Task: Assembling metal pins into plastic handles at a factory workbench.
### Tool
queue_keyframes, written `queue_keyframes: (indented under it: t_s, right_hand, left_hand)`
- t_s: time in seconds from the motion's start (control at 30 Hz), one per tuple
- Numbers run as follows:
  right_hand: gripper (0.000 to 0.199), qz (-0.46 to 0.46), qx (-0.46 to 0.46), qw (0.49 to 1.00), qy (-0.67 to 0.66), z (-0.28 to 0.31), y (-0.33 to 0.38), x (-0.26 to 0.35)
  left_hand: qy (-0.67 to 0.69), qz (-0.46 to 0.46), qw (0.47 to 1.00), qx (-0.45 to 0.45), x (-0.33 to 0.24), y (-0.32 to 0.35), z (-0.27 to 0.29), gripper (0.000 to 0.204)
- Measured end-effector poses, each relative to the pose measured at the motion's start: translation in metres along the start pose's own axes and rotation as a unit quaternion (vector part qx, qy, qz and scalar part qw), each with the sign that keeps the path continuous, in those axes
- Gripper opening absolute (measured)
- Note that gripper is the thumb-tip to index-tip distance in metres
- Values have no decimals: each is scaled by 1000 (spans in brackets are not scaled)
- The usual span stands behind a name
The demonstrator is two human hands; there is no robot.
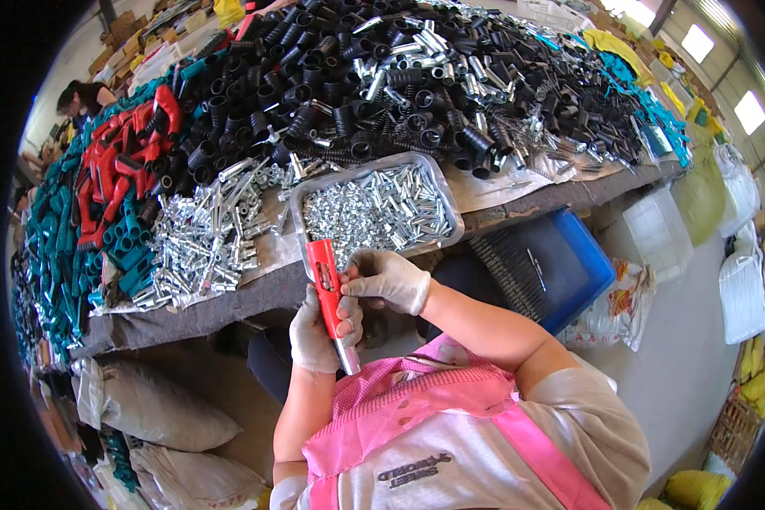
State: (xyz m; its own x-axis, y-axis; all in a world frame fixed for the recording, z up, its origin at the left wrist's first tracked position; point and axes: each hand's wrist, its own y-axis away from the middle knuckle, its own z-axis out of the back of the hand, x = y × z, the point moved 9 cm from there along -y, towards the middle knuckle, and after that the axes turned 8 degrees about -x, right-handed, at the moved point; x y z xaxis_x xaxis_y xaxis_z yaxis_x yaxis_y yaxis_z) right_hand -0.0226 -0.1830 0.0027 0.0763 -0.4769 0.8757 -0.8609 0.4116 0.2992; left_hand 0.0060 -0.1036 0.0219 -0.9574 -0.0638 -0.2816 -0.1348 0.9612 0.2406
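My left hand (pixel 312 340), in a pale glove, is wrapped round a red slotted tool housing (pixel 324 265) with a silver metal tube (pixel 347 357) sticking out of its lower end. The housing stands tilted, its top end over the near edge of the tray. My right hand (pixel 393 282), also gloved, has its thumb and fingers pinched together at the housing's side by the slot; whatever lies between the fingertips is too small to tell. Just beyond both hands, a clear plastic tray (pixel 453 197) holds small silver pins and short metal parts (pixel 374 208).
Silver metal rods (pixel 208 229) are heaped left of the tray. Red housings (pixel 115 170), teal housings (pixel 55 238) and black ribbed sleeves (pixel 314 76) pile across the bench. A blue crate (pixel 582 263) with dark rods stands at right below the bench edge. Sacks (pixel 157 404) lie lower left.
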Motion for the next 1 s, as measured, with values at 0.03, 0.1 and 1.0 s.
queue_keyframes:
  t_s: [0.03,0.1,1.0]
  right_hand:
    - [29,53,-32,998,33,3,6,9]
    - [48,202,-82,961,171,0,25,27]
    - [33,226,-696,416,539,411,122,232]
  left_hand:
    - [5,-31,999,-38,-4,1,6,49]
    - [-20,-109,993,-42,-18,-1,5,48]
    - [17,-109,985,-134,-16,-5,1,35]
